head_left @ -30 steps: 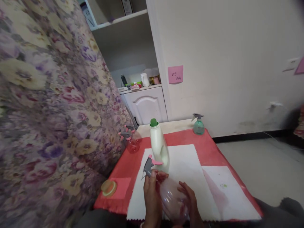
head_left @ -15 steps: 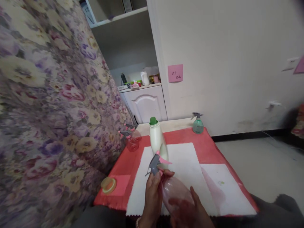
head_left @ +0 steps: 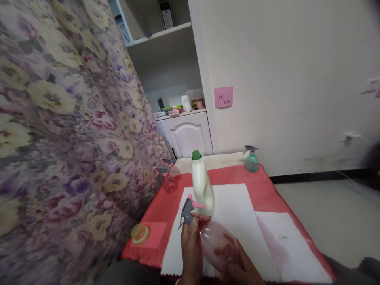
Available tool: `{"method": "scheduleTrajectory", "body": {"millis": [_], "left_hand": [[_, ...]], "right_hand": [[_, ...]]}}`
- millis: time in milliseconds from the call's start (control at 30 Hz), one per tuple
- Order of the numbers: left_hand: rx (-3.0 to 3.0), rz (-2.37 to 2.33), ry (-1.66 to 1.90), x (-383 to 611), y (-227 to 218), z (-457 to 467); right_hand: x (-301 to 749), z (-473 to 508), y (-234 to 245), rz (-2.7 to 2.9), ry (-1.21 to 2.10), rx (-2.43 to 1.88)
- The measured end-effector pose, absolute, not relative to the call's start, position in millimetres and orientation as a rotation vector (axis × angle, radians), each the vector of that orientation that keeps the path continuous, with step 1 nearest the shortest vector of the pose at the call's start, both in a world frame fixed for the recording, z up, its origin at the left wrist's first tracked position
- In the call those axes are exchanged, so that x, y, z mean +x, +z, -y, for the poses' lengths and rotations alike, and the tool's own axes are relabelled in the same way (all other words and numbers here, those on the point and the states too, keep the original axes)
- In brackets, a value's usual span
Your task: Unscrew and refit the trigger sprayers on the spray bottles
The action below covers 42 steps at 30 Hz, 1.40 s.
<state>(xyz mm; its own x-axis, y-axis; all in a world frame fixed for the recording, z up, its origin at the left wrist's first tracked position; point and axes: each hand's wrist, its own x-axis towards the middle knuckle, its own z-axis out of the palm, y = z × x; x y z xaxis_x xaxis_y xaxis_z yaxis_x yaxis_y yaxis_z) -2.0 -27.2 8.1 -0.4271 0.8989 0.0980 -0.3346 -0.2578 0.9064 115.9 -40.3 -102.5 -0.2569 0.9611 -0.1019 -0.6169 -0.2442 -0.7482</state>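
Four spray bottles (head_left: 215, 237), one left hand (head_left: 191, 243), one right hand (head_left: 243, 261), one pale green jug (head_left: 200, 178)
Three bottles are pink and one is green; one bench (head_left: 219, 158) also bears one red cover (head_left: 263, 194), one round yellowish container (head_left: 140, 234) and two white sheets (head_left: 237, 221); one pink note (head_left: 223, 97) and one floral curtain (head_left: 68, 138) show too

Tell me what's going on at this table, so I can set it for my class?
A person is holding a clear pink spray bottle tilted: the left hand grips it by the neck, just below its grey trigger head, and the right hand supports its lower end. Just beyond, a pale green jug stands upright on a white mat. A green spray bottle stands at the far right.
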Motion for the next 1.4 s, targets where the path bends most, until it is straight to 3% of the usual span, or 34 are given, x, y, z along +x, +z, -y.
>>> {"method": "scheduleTrajectory", "body": {"millis": [233,467,667,800,1033,1400], "left_hand": [[0.915,-1.004,1.628,2.5,20.6,29.8],[0.934,-1.027,1.675,-2.7,20.7,30.8],[0.940,-1.121,1.649,-9.4,13.8,29.6],[0.928,-1.078,1.579,-5.8,16.1,29.6],[0.930,-0.978,1.504,-0.4,17.7,32.3],[0.946,-1.044,1.580,-3.3,14.7,32.5]], "right_hand": [[120.4,35.7,-115.5,0.406,2.304,-0.493],[120.5,37.3,-100.3,0.479,2.229,-0.430],[114.4,36.9,-127.0,0.870,1.705,-0.483],[105.3,39.9,-142.2,0.639,1.964,-0.385],[114.5,50.9,-111.9,0.416,2.379,-0.214],[114.0,52.9,-97.3,0.304,2.336,-0.346]]}}
